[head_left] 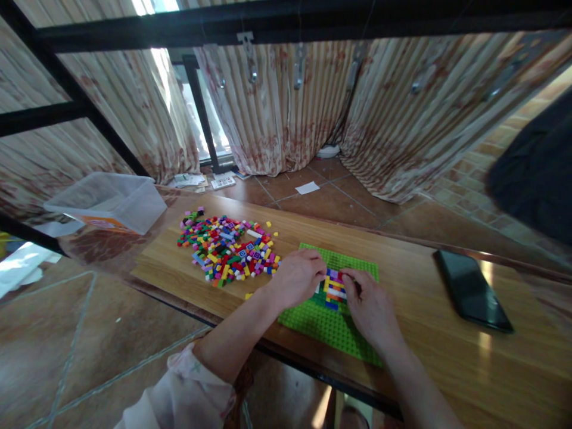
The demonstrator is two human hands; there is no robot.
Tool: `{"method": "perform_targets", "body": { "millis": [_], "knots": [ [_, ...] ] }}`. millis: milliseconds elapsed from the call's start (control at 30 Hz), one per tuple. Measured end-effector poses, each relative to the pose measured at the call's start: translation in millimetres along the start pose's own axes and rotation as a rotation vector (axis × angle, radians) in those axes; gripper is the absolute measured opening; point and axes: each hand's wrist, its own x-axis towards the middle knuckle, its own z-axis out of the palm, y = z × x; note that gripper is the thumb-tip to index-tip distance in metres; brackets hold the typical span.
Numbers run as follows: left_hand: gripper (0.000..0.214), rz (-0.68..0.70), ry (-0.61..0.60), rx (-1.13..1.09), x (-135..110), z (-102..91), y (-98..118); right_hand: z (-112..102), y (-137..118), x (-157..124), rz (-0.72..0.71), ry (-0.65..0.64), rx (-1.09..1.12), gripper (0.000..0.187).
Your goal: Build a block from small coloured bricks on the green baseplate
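A green studded baseplate (330, 330) lies on the wooden board, partly under both hands. On it stands a small block of building bricks (335, 289) in rows of yellow, orange, white, blue and purple. My left hand (301, 274) is at the block's left side, its fingers pressed together; what they pinch, if anything, is hidden. From the right, my right hand (369, 304) reaches the block's upper right corner with finger and thumb curled in. A bit of red shows by those fingertips, too small to tell whether it is held.
Left of the baseplate spreads a pile of loose bricks (232, 247). A clear plastic bin (111, 202) sits at the table's left end. A black phone (472, 291) lies on the wooden board (415, 280) at right. Dark metal bars (286, 24) cross above, before the curtains.
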Motion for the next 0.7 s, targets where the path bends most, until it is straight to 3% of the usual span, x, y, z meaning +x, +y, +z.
{"method": "perform_targets", "body": {
  "millis": [700],
  "knots": [
    [0.023,-0.033,0.085,0.161,-4.5,12.8,9.4,4.6,-2.2,-1.0,-0.005,0.021,-0.042,0.035]
  ]
}}
